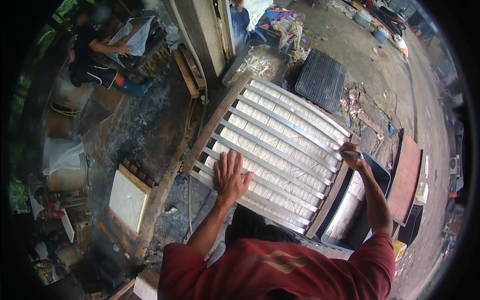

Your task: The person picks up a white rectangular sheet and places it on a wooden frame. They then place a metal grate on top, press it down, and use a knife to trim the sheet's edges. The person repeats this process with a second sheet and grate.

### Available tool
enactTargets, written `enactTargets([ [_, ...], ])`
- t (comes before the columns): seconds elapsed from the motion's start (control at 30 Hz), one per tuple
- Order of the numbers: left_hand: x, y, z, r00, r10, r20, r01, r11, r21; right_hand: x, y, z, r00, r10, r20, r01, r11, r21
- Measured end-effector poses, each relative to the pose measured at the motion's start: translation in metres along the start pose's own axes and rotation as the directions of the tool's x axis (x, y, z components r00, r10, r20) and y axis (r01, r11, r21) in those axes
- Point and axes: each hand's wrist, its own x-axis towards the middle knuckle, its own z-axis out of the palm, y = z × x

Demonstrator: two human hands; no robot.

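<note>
A white slab (270, 131), scored with lines, lies under a rack of flat metal bars (285, 117) fixed between two wooden end rails (218, 121). My left hand (231, 176) rests flat, fingers spread, on the near left part of the bars and slab. At the right rail, my right hand (351, 154) is closed round the handle of a knife-like tool (355, 154); its working end is hidden. Below that hand stands a dark tub (382, 176) with white cut blocks (351, 200) inside.
A black crate (321, 79) and a bin of white scraps (260, 64) sit beyond the rack. A reddish board (407, 172) leans at the right. Another white slab on a wooden frame (128, 201) lies left. A co-worker (102, 50) handles white cloth at the far left, past a pillar (205, 35).
</note>
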Motion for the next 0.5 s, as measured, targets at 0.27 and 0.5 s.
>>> enactTargets([
  [0.27, 0.001, -0.003, -0.005, 0.999, 0.009, 0.034, -0.009, 1.0, 0.004, 0.198, -0.034, 0.047, 0.981, 0.195, 0.024, -0.196, 0.972, 0.128],
  [0.5, 0.009, -0.01, -0.011, 0.998, 0.029, 0.047, -0.03, 1.0, 0.005, 0.371, 0.0, 0.168, 0.999, 0.024, -0.024, -0.02, 0.983, 0.184],
])
